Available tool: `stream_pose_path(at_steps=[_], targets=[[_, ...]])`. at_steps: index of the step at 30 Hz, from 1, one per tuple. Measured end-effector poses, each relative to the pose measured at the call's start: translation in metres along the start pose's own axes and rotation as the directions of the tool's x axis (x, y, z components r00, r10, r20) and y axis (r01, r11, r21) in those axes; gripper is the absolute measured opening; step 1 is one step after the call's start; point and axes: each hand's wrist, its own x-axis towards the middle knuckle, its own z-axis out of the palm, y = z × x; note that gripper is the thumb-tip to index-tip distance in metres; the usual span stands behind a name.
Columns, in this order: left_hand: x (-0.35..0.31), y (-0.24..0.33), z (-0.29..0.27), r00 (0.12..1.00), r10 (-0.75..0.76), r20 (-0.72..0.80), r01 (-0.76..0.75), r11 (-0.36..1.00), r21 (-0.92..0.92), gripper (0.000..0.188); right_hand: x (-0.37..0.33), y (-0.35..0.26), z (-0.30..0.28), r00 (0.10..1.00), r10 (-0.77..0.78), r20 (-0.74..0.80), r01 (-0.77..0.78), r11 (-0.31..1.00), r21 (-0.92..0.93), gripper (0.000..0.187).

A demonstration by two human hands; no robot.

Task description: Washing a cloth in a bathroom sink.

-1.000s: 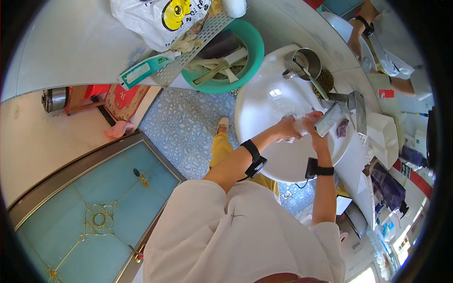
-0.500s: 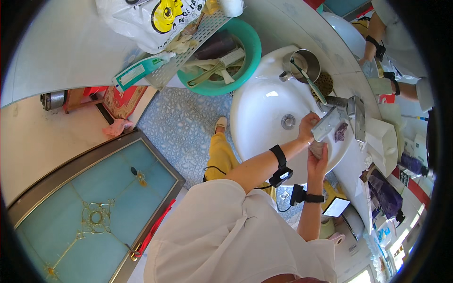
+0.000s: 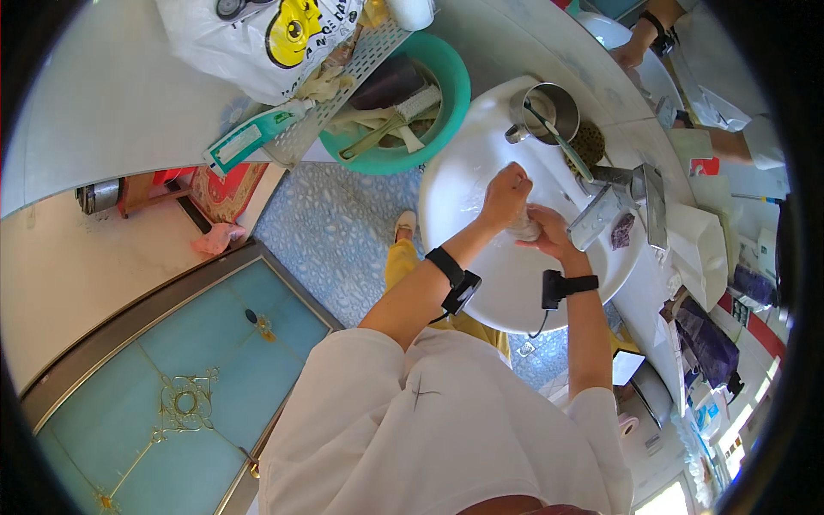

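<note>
Both hands are over the white washbasin, close together. My left hand is closed in a fist at the upper end of a wet-looking, pale grey-beige bundle, perhaps cloth. My right hand closes round the bundle's other side, just left of the metal faucet. Most of the bundle is hidden by the fingers. A purple patterned piece of something lies on the basin's right side, beside the faucet. A steel mug with a green-handled toothbrush stands at the basin's far rim.
Left of the basin is a green tub holding a brush and cloths. A toothpaste tube and a white plastic bag lie on the counter beyond. A mirror reflects my arms at right. A glass-panelled door stands lower left.
Both hands have moved left, away from the faucet spout, to over the basin's middle. The pale bundle has come along, and my left hand now closes at its upper end.
</note>
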Motion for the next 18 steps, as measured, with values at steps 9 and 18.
stream_pose_path(at_steps=[9,18], targets=[[-0.02,-0.035,0.012,0.755,-0.534,0.38,0.604,0.341,-0.721,0.059,-0.059,-0.005,-0.003,0.826,-0.482,-0.291,0.475,0.874,-0.102,0.035],[-0.04,-0.007,0.046,0.58,-0.318,0.75,0.807,0.097,-0.583,0.035,-0.095,0.016,0.022,0.738,-0.584,-0.338,0.463,0.803,-0.376,0.025]])
